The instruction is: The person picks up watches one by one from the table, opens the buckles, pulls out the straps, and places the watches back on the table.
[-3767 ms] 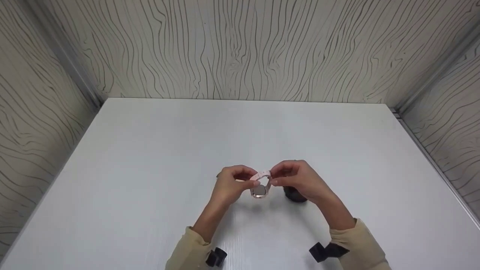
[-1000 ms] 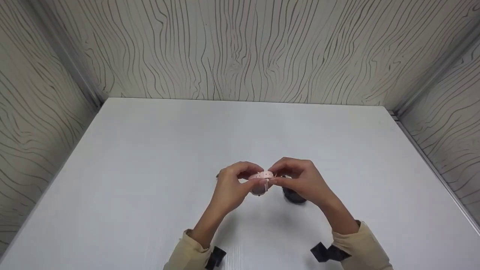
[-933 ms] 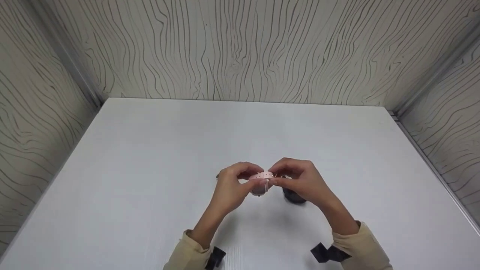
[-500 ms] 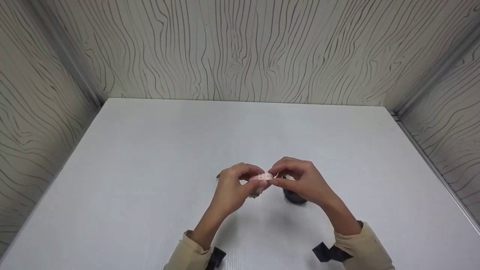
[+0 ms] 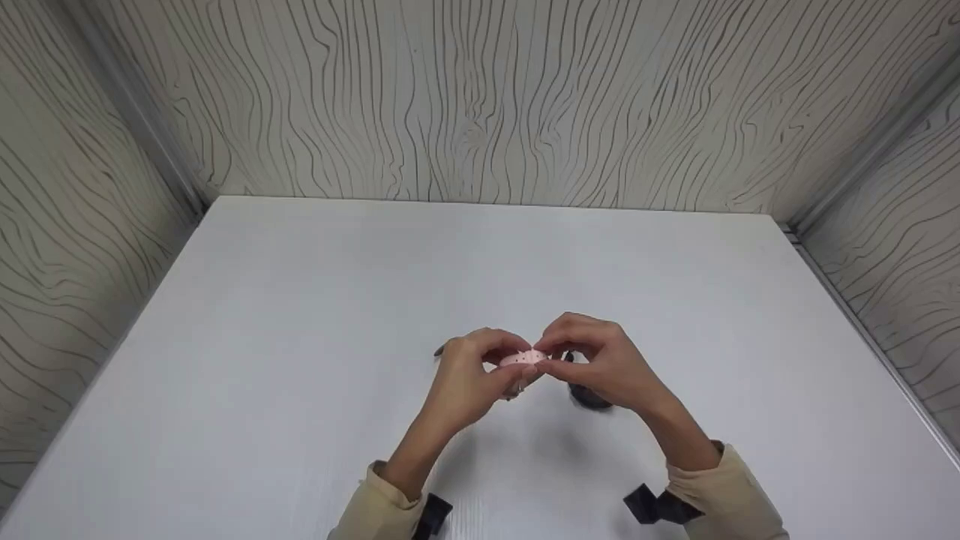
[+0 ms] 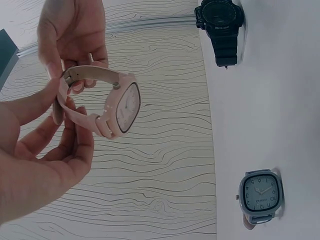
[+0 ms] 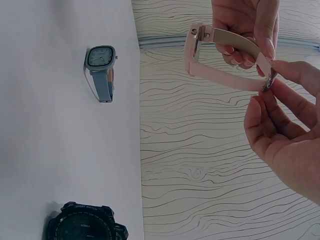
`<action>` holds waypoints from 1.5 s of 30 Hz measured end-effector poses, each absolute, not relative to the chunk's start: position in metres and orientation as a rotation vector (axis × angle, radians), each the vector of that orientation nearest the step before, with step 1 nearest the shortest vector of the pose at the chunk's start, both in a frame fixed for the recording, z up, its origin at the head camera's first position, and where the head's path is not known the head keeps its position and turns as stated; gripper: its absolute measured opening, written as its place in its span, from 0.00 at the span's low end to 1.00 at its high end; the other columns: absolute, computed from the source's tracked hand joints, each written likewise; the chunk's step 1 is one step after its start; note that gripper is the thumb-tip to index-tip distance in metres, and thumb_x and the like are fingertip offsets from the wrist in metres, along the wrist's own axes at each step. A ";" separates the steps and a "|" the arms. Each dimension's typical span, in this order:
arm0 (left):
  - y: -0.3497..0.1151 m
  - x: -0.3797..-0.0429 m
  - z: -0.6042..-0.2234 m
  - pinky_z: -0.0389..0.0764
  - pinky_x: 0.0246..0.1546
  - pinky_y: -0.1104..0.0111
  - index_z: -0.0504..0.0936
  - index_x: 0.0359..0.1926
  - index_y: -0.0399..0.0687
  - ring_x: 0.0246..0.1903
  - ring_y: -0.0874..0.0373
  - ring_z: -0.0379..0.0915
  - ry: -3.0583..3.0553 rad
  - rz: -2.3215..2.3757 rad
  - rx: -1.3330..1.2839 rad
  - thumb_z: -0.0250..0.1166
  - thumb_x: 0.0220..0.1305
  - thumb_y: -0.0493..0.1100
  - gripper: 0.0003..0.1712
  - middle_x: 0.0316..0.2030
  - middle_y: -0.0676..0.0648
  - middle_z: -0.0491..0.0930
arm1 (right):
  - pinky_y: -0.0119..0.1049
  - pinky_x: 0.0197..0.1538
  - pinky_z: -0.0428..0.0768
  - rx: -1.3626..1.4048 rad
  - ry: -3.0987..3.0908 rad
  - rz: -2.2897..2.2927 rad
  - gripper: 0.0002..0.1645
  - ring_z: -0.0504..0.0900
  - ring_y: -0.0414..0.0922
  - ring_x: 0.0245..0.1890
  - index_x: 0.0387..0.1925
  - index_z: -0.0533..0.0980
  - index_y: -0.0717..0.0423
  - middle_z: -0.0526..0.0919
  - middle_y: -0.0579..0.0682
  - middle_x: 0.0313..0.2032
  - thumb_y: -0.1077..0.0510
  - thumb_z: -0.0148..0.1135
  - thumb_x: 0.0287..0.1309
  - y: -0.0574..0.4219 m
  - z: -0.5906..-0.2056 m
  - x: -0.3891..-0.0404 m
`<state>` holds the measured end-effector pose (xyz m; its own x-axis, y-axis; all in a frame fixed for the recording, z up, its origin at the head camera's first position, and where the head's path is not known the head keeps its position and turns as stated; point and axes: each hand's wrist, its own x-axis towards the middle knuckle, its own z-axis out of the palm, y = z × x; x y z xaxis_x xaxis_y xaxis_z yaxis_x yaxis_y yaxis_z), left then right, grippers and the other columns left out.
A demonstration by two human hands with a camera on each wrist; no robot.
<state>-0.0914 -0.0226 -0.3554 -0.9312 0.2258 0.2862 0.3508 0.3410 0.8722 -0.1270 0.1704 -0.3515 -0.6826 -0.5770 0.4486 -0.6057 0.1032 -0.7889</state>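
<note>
A pink wristwatch point(image 6: 128, 106) with a square case is held above the table, its strap bent into a loop. My left hand point(image 5: 463, 386) pinches the strap with thumb and fingers. From the other side, my right hand point(image 5: 606, 367) pinches the strap at its metal buckle point(image 7: 270, 80), and the fingertips of both hands nearly meet. In the left wrist view the dial faces away from the hands. From the head, the pink strap point(image 5: 517, 359) shows between the fingers, while the case is mostly hidden behind the left thumb.
A black sports watch point(image 6: 222, 31) lies on the white table point(image 5: 300, 300), partly beneath the right hand in the head view. A blue-grey square watch point(image 7: 101, 70) lies on the other side, mostly covered by the left hand from above. Wood-patterned walls point(image 5: 480, 97) surround the table.
Earlier the watch case hung visible below a wider strap loop. Since then the hands have drawn closer together over the strap, and the case has tipped out of sight behind the left thumb.
</note>
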 end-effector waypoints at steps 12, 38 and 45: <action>-0.021 -0.091 -0.357 0.77 0.35 0.70 0.82 0.36 0.42 0.33 0.60 0.76 -2.515 -1.610 -0.531 0.68 0.52 0.43 0.11 0.33 0.51 0.80 | 0.28 0.33 0.76 1.232 -2.376 1.639 0.06 0.75 0.39 0.29 0.30 0.78 0.69 0.79 0.57 0.28 0.75 0.62 0.47 0.165 -0.329 -0.113; -0.019 -0.092 -0.356 0.76 0.36 0.70 0.82 0.36 0.42 0.33 0.60 0.74 -2.451 -1.696 -0.520 0.67 0.53 0.43 0.10 0.33 0.51 0.79 | 0.29 0.33 0.77 1.293 -2.201 1.652 0.09 0.76 0.42 0.29 0.30 0.79 0.67 0.79 0.57 0.27 0.77 0.61 0.45 0.166 -0.343 -0.122; -0.020 -0.091 -0.354 0.76 0.37 0.70 0.82 0.36 0.41 0.33 0.59 0.74 -2.434 -1.752 -0.500 0.68 0.53 0.42 0.11 0.33 0.51 0.79 | 0.31 0.33 0.78 1.253 -2.140 1.748 0.10 0.76 0.43 0.29 0.31 0.80 0.66 0.79 0.54 0.28 0.78 0.60 0.45 0.169 -0.357 -0.128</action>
